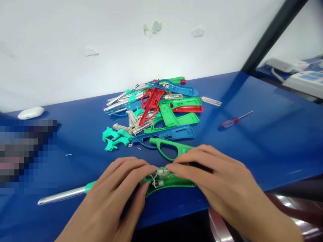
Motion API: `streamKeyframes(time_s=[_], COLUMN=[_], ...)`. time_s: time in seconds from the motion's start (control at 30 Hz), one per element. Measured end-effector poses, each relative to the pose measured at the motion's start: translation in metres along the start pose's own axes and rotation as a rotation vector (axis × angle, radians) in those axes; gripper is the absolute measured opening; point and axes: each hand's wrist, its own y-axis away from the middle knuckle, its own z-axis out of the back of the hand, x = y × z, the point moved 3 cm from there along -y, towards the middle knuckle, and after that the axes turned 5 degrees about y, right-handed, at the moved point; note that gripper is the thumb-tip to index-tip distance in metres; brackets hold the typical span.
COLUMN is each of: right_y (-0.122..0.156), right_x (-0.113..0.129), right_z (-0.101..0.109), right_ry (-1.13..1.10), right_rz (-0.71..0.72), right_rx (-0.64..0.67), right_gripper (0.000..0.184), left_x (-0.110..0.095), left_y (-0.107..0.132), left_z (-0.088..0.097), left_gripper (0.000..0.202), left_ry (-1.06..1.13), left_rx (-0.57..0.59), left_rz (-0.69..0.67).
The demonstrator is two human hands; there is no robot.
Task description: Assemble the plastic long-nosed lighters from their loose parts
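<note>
Both of my hands rest on a green plastic handle shell (168,181) with a silver tube (63,195) sticking out to the left, lying near the front edge of the blue table (264,141). My left hand (118,195) pinches the shell from the left, with fingertips by a small clear part with white wires (161,173) inside it. My right hand (217,178) presses down on the shell's right side, fingers together. Another green handle shell (169,148) lies just behind my hands.
A pile of red, green and blue handle shells with silver tubes (161,107) sits mid-table. Teal trigger pieces (113,137) lie to its left. A small red screwdriver (233,121) lies right. A white oval object (30,113) sits far left. Power strips (302,74) are at far right.
</note>
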Motion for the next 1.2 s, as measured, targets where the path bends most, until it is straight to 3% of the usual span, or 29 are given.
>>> streamKeyframes(time_s=[1.2], right_y=[-0.003], right_x=[0.0], right_z=[0.004], right_ry=[-0.02], right_rz=[0.03], right_rx=[-0.067], right_gripper=[0.044], left_x=[0.008], left_y=[0.013], left_z=[0.0], left_gripper=[0.036], left_ry=[-0.026], left_rx=[0.031], left_rz=[-0.005])
